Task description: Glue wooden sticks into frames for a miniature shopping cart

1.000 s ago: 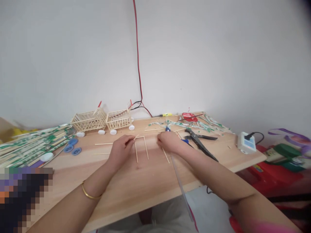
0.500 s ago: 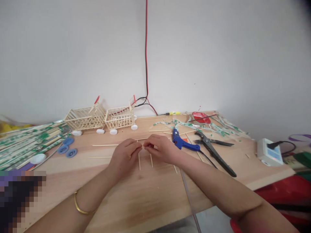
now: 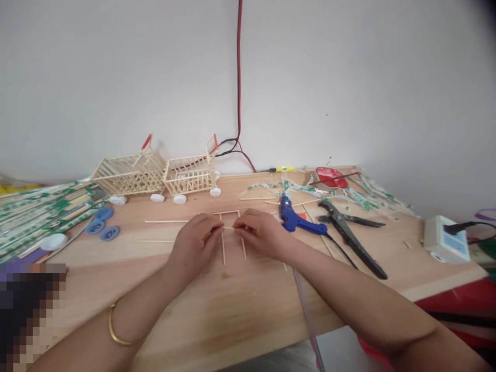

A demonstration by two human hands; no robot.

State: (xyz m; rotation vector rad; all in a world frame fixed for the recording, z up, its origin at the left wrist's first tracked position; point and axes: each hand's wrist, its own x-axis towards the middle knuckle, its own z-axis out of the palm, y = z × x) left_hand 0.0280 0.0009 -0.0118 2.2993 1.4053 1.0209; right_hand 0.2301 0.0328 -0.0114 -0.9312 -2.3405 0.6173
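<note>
My left hand (image 3: 196, 244) and my right hand (image 3: 260, 234) meet over a small frame of thin wooden sticks (image 3: 232, 237) lying flat on the wooden table (image 3: 232, 305). Both hands pinch a short stick laid across the frame's two long legs. The fingers of each hand are curled and pressed together on it. A blue glue gun (image 3: 296, 219) lies just right of my right hand.
Two stick-built carts with white wheels (image 3: 155, 178) stand at the back. Wrapped stick packs (image 3: 34, 217) and blue caps (image 3: 101, 223) lie left. Black shears (image 3: 349, 235), torn wrappers (image 3: 349, 194), a white power adapter (image 3: 445, 240) and a red-black wire (image 3: 239, 77) are at right and back.
My right hand came left from beside the glue gun to meet my left hand at the frame. The camera view shifted, showing the glue gun and shears further right.
</note>
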